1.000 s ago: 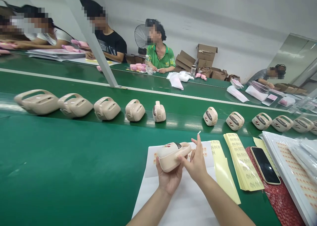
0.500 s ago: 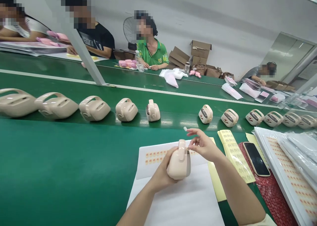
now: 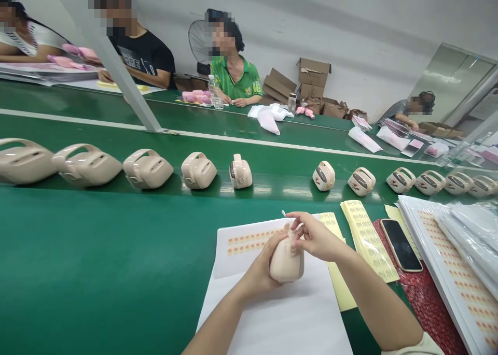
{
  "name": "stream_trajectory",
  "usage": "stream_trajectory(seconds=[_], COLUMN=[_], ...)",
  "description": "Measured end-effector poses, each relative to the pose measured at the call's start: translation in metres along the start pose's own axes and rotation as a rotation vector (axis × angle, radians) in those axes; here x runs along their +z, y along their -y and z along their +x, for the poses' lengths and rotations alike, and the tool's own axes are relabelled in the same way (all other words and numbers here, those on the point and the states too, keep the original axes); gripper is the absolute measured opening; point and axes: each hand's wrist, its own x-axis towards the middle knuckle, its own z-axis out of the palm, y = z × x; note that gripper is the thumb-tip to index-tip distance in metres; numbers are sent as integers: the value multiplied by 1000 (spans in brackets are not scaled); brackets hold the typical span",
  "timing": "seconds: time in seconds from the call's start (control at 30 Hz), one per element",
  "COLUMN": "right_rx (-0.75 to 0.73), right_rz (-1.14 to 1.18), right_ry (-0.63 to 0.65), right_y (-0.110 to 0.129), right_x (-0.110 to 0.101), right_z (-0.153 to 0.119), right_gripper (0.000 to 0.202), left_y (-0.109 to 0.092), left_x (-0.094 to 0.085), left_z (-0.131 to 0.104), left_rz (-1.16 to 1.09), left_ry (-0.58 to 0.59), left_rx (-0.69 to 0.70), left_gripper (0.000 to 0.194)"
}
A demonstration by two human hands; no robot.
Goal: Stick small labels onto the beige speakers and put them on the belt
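My left hand (image 3: 261,273) is wrapped round the left side of a beige device (image 3: 287,261) with a loop handle, held above white sheets. My right hand (image 3: 316,237) bends over the handle from the right, its fingers touching the device's top; what the lower fingers pinch, if anything, is too small to tell. A tiny white piece (image 3: 284,213) sits at the tip of its index finger. Under the device, the sticker sheet (image 3: 223,264) shows rows of small orange stickers. Yellow sticker strips (image 3: 363,236) lie to the right of my right hand.
Several similar beige devices (image 3: 148,169) stand in a row along the green belt (image 3: 272,181). A phone (image 3: 401,245) rests on red bubble wrap (image 3: 430,306), beside plastic-covered sticker sheets (image 3: 447,272). A slanted metal post (image 3: 128,85) rises at the left. Several people sit across the belt.
My right hand has moved left and slightly down onto the device's handle. The device has shifted slightly right and turned in my left hand.
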Motion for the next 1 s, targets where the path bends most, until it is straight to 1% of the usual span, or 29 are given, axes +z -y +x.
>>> stream_trajectory(seconds=[0.13, 0.3, 0.37, 0.47, 0.57, 0.63, 0.7, 0.77, 0.83, 0.9, 0.97, 1.0], right_rx=[-31, -67, -94, -176, -311, -389, -422, -377, -261, -147, -108, -110], right_rz=[42, -36, -69, -129, -216, -274, -309, -279, -170, -35, 80, 143], right_ry=[-58, -108, -157, -269, -368, -394, -405, -395, -319, -248, -211, -162], right_y=[-9, -14, -17, -25, -33, -36, -38, -40, -46, -53, -61, -65], right_x=[7, 11, 15, 23, 31, 35, 37, 36, 32, 24, 13, 8], right_z=[-3, -3, -4, -6, -14, -21, -24, -20, -10, 4, 18, 23], right_gripper=[53, 52, 51, 44, 38, 39, 46, 61, 73, 73, 67, 65], left_y=[-5, -10, -12, -14, -15, -16, -15, -13, -11, -10, -12, -13], left_x=[0, -1, -1, -1, -1, -1, -1, -1, -2, -3, -4, -4], left_z=[-1, -2, -2, -1, -1, 0, 0, 0, 0, 0, -1, -2], left_rz=[-14, -18, -24, -31, -27, -20, -11, 1, 5, -4, -45, -96], left_ry=[14, 8, 0, -8, -10, -21, -25, -24, -12, 1, 33, 65], left_rx=[-87, -129, -129, -116, -115, -119, -123, -113, -88, -66, -67, -78], left_gripper=[85, 83, 83, 82, 81, 81, 79, 80, 81, 80, 79, 79])
